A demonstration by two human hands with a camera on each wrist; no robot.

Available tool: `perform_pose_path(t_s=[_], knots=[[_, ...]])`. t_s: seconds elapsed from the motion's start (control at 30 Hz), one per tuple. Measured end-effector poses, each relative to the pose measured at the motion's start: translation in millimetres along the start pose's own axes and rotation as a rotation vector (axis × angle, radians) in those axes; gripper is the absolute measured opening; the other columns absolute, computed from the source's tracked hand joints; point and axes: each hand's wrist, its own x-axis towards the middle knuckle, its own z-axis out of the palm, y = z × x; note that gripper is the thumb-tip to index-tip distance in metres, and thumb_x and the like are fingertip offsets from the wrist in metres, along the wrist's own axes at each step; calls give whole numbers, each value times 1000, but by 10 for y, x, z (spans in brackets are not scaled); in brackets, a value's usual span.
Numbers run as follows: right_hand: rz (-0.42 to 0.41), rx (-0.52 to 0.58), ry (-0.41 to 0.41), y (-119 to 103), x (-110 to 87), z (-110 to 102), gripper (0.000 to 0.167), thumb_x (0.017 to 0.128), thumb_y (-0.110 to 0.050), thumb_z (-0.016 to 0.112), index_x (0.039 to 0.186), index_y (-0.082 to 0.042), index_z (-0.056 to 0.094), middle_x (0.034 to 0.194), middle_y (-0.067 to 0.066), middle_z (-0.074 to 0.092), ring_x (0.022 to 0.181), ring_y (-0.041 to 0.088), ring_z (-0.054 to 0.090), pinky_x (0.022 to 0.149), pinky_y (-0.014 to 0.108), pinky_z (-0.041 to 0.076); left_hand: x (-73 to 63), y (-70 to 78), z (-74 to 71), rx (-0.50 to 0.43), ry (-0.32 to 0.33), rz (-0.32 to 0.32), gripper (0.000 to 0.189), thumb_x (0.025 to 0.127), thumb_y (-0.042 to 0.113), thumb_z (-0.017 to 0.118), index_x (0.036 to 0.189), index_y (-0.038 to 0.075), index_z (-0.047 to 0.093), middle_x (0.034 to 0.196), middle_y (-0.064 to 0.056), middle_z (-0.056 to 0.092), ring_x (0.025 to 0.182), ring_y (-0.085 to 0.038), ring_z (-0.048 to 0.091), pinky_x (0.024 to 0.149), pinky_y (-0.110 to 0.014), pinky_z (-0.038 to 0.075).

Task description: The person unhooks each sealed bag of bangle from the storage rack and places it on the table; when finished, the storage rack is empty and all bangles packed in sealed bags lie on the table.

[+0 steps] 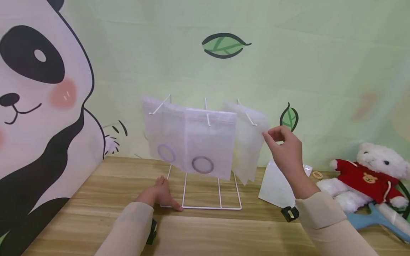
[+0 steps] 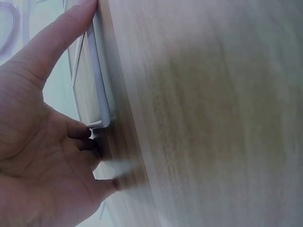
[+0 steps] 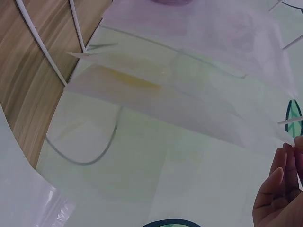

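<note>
Zip bags point(image 1: 209, 142) hang from the wire rack point(image 1: 208, 207) on the table point(image 1: 205, 234); to its right, a ring point(image 1: 319, 177) lies near a teddy bear point(image 1: 368, 177).

One wire rack point(image 1: 211, 207), three hooks point(image 1: 207, 112), at least three hanging bags point(image 1: 211, 142), one plush bear point(image 1: 365, 176), one panda point(image 1: 41, 121)

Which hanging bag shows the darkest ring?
The bag on the middle hook: its ring looks greyish; the left bag shows pale purple, the right bag yellow.
</note>
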Motion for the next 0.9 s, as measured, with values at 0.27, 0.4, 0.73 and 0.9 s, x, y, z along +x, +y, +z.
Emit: perform_pose_path(t_s=[0.27,0.4,0.73,0.9], knots=[[-49,-5,5,-42,-193,-103,30,97,-36,63,103,-7,64,95,5,66,65,1,62,49,24,43,55,-43,25,9,1,-5,126,69,42,89,148,-19,13,157,-38,4,147,-47,6,117,-55,19],[-85,-24,28,-34,-262,-182,25,98,-32,64,102,-8,63,92,5,67,63,-1,62,51,23,44,52,-41,28,19,13,7,126,69,41,90,148,-20,13,156,-39,5,147,-48,7,117,-55,19],[-8,-11,-61,-86,-430,-383,34,99,-42,58,109,-9,58,102,8,68,71,1,68,65,18,52,58,-45,37,30,13,23,127,69,42,89,147,-22,12,156,-39,5,147,-48,6,117,-55,18],[8,-3,-91,-125,-488,-427,36,100,-43,56,112,-9,55,107,9,66,74,2,69,68,17,53,67,-53,40,27,17,24,127,69,43,89,147,-22,12,156,-39,6,147,-48,7,117,-55,18]])
